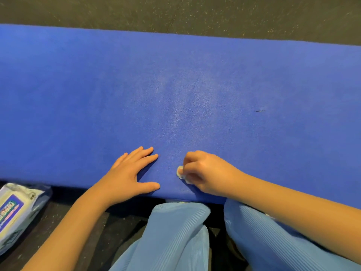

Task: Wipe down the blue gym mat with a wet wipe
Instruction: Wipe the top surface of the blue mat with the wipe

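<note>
Head view: right hand point(203, 173) pinches a balled white wet wipe point(180, 172) on the blue foam gym mat point(175, 85), left hand point(130, 173) flat, bracing; mid-wipe, next stroke likely sweeps outward.

Mat point(195, 85) – matt grainy foam; trousers point(175, 241) – ribbed cloth.

**Mat and wipe near the front edge**

The blue gym mat point(195, 85) was laid flat, and a paler streak was seen at its middle. The wet wipe point(180, 172), white and crumpled small, was held against the mat by the right hand point(207, 173).
</note>
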`<state>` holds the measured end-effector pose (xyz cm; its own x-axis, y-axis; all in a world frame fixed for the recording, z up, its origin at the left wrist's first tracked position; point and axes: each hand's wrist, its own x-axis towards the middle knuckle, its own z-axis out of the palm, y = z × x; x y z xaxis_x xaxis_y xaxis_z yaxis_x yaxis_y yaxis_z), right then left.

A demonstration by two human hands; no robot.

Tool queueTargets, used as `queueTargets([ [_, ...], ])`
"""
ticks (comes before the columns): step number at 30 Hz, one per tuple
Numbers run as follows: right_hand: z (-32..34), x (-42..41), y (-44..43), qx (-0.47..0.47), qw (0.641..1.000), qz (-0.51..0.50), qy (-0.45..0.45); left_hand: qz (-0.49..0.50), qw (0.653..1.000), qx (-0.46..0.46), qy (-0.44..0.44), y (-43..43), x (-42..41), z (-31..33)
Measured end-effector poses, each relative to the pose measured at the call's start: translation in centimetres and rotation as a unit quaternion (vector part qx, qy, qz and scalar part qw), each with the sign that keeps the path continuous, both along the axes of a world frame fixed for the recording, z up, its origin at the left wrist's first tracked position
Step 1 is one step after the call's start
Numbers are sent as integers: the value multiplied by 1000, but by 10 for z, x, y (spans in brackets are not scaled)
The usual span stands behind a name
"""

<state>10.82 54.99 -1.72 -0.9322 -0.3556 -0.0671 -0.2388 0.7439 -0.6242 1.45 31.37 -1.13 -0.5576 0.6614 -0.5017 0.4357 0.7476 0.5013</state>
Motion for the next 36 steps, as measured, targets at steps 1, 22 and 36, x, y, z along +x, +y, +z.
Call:
queueTargets([
  [1, -1, -1, 3, 5, 1000, -18, 13, -14, 1000, -10, -9, -3, -1, 2],
  [22, 5, 25, 3, 325, 937, 18, 129, -228, 922, 12, 313, -3, -2, -5],
  [36, 47, 52, 107, 252, 956, -110, 104, -265, 904, 100, 320, 102, 6, 10],
])
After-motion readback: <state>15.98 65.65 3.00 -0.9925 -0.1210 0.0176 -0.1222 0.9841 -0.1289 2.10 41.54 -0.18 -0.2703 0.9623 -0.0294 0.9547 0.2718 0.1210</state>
